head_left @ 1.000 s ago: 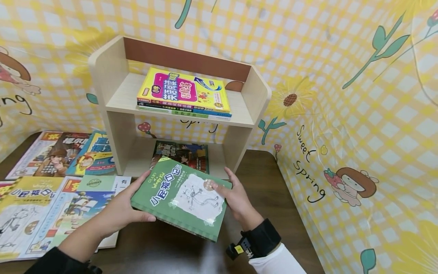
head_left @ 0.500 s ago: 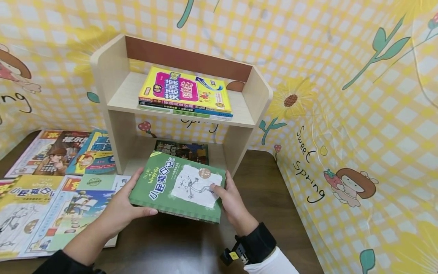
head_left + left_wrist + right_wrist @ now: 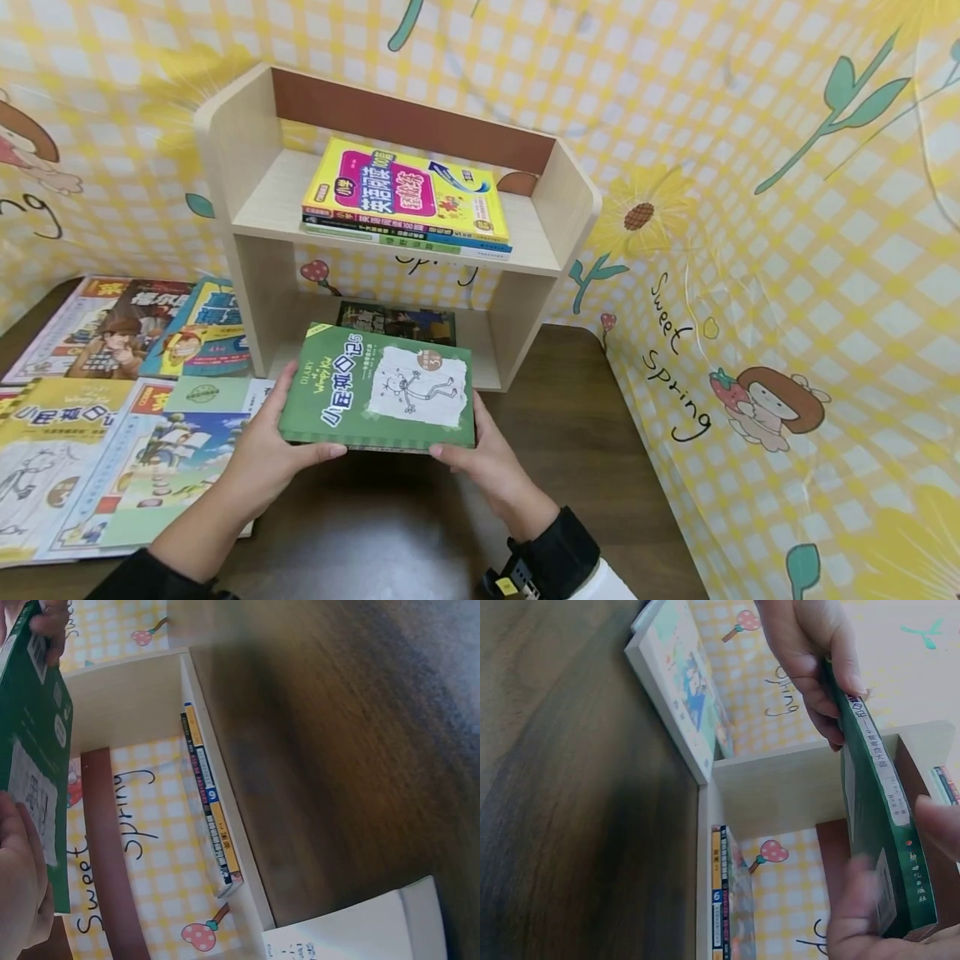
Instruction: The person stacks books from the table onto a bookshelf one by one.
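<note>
Head view: green, cartoon-covered book (image 3: 378,390)

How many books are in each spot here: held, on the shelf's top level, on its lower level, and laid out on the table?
Held, green book, left hand and right hand: 1
Top level, stack: 3 spines countable
Lower level, dark book: 1
Table, left of shelf: 6 visible
Total: 11

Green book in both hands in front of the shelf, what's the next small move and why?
Probably slide the green book forward into the lower bay of the shelf. Left hand and right hand hold it flat at that opening, where a dark book already lies with room above.
</note>
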`<action>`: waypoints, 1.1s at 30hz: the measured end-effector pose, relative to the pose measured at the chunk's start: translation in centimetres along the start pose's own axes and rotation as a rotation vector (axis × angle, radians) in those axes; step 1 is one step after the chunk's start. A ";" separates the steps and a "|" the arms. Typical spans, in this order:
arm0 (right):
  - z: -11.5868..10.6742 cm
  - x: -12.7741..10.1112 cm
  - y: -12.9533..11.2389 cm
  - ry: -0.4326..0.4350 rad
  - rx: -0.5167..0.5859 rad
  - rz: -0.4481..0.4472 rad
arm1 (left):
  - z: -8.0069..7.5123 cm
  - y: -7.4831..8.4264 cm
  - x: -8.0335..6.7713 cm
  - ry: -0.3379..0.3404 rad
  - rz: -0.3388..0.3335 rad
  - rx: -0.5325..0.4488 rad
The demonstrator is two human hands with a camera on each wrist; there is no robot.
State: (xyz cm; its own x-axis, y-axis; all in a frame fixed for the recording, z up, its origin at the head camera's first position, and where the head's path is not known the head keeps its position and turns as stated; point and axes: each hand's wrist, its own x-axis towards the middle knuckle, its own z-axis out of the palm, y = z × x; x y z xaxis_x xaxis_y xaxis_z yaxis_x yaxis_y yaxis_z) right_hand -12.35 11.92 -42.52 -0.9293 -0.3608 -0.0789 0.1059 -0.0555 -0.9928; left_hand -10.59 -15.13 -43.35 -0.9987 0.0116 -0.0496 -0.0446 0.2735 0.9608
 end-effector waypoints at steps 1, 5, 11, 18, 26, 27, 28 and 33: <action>0.0 0.1 0.2 -0.015 -0.008 -0.021 | 0.1 -0.1 0.1 0.005 -0.001 0.000; 0.0 0.5 1.0 -0.017 -0.054 -0.071 | 0.3 -0.5 0.4 0.014 -0.003 -0.032; 0.2 1.3 2.0 0.087 -0.149 -0.094 | 0.8 -1.3 1.2 0.002 0.040 -0.086; 0.2 2.6 2.9 0.156 -0.175 -0.086 | 0.8 -2.5 2.4 -0.004 0.050 0.017; -0.1 4.2 4.4 0.166 -0.189 -0.085 | 0.8 -3.9 4.1 -0.023 0.079 0.048; -0.1 4.4 4.6 0.172 -0.194 -0.079 | 0.8 -4.1 4.3 -0.024 0.087 0.048; -0.2 4.7 4.8 0.174 -0.190 -0.078 | 0.9 -4.4 4.6 -0.028 0.095 0.037; -0.5 5.6 5.6 0.189 -0.190 -0.062 | 1.0 -5.4 5.6 -0.042 0.123 -0.003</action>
State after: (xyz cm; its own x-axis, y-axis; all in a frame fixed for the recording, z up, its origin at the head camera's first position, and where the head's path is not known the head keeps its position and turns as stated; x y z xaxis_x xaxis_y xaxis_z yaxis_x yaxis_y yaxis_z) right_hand -17.13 10.04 -48.59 -0.9833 -0.1815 -0.0149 -0.0052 0.1099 -0.9939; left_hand -15.95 -15.52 -49.06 -0.9947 0.0853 0.0568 0.0777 0.2650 0.9611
